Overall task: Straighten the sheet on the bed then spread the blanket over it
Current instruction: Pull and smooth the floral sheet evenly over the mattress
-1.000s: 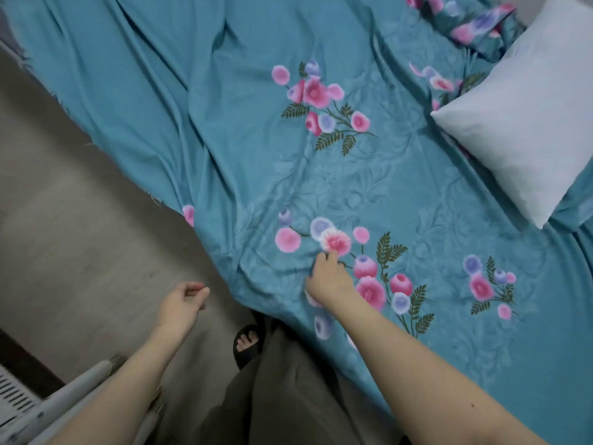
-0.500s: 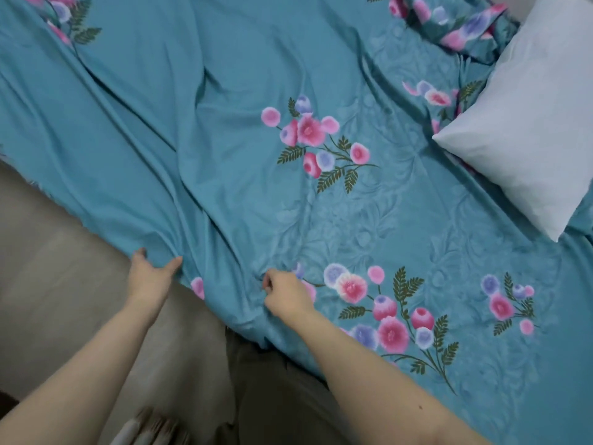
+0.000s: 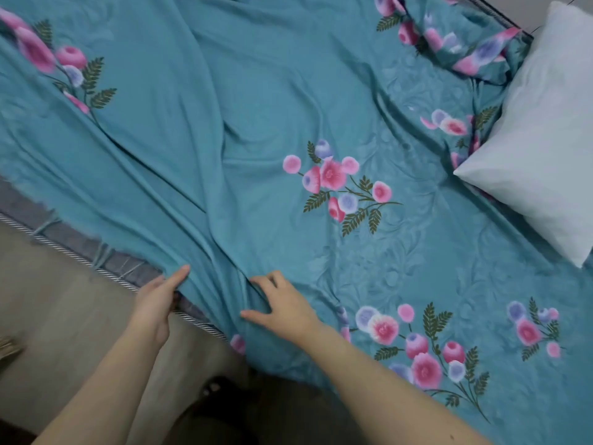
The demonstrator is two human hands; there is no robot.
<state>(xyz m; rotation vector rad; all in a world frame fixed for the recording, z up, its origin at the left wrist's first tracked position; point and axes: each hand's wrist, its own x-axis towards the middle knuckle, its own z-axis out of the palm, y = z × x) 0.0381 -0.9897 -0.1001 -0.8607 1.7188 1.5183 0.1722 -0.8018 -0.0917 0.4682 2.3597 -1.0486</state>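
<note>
A teal sheet [image 3: 256, 107] with pink and purple flower prints covers the bed, with long creases running from its upper left down to its near edge. My left hand [image 3: 154, 300] holds that edge at the mattress side, thumb on top and fingers hidden under the cloth. Just to its right, my right hand [image 3: 282, 303] lies on the sheet, a fold gathered between thumb and fingers. A bunched cloth in the same floral print [image 3: 465, 43] sits at the top right; I cannot tell whether it is the blanket.
A white pillow [image 3: 545, 139] lies at the right edge of the bed. The grey mattress side with striped piping [image 3: 96, 252] shows bare at the left, where the sheet falls short of it. Beige floor [image 3: 64, 316] lies below, with my dark-clad legs near the bottom.
My left hand came up from beside my body to the sheet's edge. My right hand shifted left from the flower print to a fold near the edge. More mattress side shows.
</note>
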